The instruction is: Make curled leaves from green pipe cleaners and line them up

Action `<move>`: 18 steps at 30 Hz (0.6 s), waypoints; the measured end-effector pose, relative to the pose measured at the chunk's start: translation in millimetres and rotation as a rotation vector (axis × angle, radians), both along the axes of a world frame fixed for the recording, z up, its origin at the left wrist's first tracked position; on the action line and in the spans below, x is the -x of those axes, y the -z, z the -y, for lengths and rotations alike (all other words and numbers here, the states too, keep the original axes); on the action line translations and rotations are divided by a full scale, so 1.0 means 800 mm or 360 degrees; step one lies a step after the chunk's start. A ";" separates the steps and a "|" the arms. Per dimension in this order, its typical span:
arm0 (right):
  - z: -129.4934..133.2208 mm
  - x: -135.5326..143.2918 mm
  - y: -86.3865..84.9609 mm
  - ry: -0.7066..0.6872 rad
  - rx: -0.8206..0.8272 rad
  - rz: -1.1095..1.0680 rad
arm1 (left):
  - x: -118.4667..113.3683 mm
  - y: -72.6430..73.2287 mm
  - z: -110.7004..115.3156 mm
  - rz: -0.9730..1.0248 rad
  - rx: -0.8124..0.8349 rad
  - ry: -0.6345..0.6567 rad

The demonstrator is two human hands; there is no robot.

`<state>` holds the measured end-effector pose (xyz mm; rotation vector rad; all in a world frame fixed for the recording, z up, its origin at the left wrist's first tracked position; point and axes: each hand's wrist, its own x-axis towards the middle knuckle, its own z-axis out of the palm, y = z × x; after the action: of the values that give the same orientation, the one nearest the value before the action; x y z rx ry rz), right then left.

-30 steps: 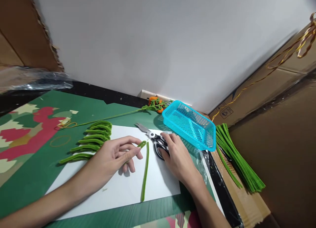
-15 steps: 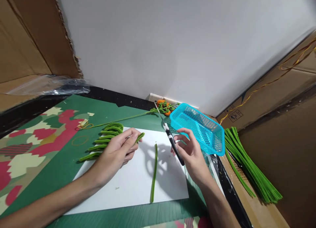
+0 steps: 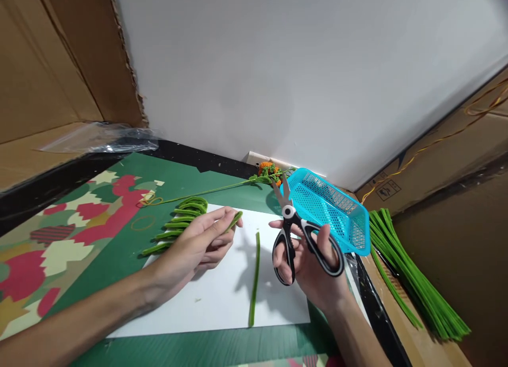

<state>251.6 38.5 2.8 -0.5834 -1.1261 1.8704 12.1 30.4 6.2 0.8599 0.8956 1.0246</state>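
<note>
Between thumb and fingers, my left hand (image 3: 210,237) pinches a short folded green fuzzy stem (image 3: 235,220) above the white paper (image 3: 216,309). My right hand (image 3: 313,266) holds black-and-white scissors (image 3: 289,212) by the handles, with fingers through the loops and the blades parted, pointing away from me. One straight green piece (image 3: 254,279) lies on the paper between my hands. Several bent green pieces (image 3: 182,218) lie in a row at the paper's left edge, partly hidden behind my left hand.
A blue plastic basket (image 3: 363,234) stands beyond my right hand. Orange flowers (image 3: 269,169) on a thin green stem lie behind the paper. A bundle of long green stems (image 3: 420,282) rests at the right, near cardboard (image 3: 456,213). A plastic bag (image 3: 107,138) lies back left.
The scissors have turned in my right hand, so their blades and both loops now face the camera. The view has shifted slightly left; my left hand keeps its pinch.
</note>
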 end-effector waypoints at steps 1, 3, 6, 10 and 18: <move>-0.001 -0.002 -0.002 -0.0048 0.0009 -0.0027 | 0.001 -0.002 0.000 0.0027 0.0014 -0.0008; -0.002 -0.006 -0.004 -0.0188 0.0020 -0.0023 | 0.002 -0.005 0.001 0.0080 0.0047 -0.0029; -0.001 -0.011 -0.004 -0.0385 0.0031 0.0082 | 0.005 -0.007 0.001 0.0170 0.0116 -0.0020; 0.005 -0.010 -0.003 -0.0653 0.0033 0.0223 | 0.008 -0.005 0.002 0.0294 0.0176 0.0011; 0.010 0.007 0.003 -0.0054 -0.0510 0.0572 | 0.006 -0.013 0.005 0.0398 0.0226 -0.0004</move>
<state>245.7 30.3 0.1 -0.7341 -1.6413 1.6019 7.2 26.0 16.8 0.5965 0.7470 1.0321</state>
